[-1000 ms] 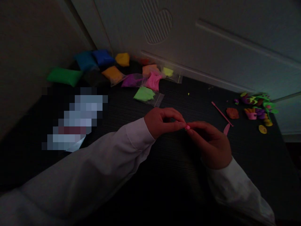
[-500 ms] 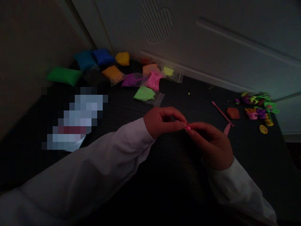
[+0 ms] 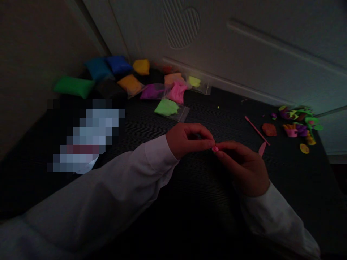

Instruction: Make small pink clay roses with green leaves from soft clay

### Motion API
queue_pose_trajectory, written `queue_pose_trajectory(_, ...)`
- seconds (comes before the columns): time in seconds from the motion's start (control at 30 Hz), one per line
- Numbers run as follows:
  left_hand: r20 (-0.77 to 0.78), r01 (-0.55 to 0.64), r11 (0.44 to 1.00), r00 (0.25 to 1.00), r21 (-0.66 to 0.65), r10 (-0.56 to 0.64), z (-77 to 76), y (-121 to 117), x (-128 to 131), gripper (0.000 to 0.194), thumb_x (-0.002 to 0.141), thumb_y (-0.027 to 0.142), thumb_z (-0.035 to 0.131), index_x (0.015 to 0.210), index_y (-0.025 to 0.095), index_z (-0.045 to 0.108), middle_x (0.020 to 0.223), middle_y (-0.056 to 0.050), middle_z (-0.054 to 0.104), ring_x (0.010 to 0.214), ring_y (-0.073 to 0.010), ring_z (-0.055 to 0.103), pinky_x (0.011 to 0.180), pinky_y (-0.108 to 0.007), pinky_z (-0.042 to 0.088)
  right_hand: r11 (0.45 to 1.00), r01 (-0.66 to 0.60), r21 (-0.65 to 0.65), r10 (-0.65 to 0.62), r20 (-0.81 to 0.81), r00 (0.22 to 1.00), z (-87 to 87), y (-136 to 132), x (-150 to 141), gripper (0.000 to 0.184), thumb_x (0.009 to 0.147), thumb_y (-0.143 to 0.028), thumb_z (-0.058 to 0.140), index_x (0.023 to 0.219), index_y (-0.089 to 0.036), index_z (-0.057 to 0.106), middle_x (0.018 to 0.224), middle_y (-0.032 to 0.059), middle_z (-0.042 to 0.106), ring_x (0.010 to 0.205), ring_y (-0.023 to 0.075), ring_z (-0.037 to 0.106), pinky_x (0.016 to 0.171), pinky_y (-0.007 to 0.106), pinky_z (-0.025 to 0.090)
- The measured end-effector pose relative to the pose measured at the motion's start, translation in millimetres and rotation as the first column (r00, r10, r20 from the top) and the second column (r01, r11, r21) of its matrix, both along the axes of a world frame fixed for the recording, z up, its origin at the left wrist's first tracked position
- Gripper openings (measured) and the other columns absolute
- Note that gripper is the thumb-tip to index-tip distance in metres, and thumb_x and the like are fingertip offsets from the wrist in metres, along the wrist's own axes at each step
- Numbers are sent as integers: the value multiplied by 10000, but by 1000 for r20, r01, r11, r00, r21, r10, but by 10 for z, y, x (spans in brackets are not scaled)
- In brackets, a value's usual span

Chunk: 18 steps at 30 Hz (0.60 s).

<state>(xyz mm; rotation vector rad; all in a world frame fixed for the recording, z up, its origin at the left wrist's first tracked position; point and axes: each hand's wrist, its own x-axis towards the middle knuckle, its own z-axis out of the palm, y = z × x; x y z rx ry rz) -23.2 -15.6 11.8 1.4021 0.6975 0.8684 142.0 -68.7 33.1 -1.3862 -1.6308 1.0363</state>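
Observation:
A small pink clay piece (image 3: 215,148), rounded and seemingly rolled like a rosebud, is pinched between the fingertips of both hands above the dark table. My left hand (image 3: 191,141) comes in from the left, its thumb and forefinger closed at the piece's upper left side. From the right, my right hand (image 3: 245,166) grips the same piece with thumb and forefinger. The fingertips of both hands nearly meet and hide part of the clay. Beyond my right hand lies a pink modelling tool (image 3: 257,130), with another pink blade-shaped piece (image 3: 262,148) beside it.
Bags of coloured clay, among them green (image 3: 74,87), pink (image 3: 177,91) and light green (image 3: 166,107), lie along the back left. A pixelated bright object (image 3: 89,137) is at the left. At right sit a reddish-brown lump (image 3: 269,130) and several small clay figures (image 3: 298,119).
The pink clay piece has shifted very slightly left and turned a little between the fingertips. Both hands otherwise keep nearly the same place and pinch.

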Motion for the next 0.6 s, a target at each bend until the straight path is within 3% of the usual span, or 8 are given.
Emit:
queue_pose_trajectory(0.3,25,5,1000,1000,-20,-4,1,6,7,93,662,212,594,702,129,602,748,-19,574,740,-110,538,679,-237,423,1000,-22,-12,21,-33,999,18,-6,0,160,691,-207,584,838,-265,613,818,-21,626,766,124,573,740,290,452)
queue_pose_trajectory(0.6,93,75,993,993,-86,-67,7,-34,10,136,632,206,631,745,145,590,743,-7,577,708,-88,522,627,-209,411,997,6,-82,-22,-190,982,1,-8,-8,141,686,-207,591,813,-262,615,783,-23,637,734,119,583,682,271,465)
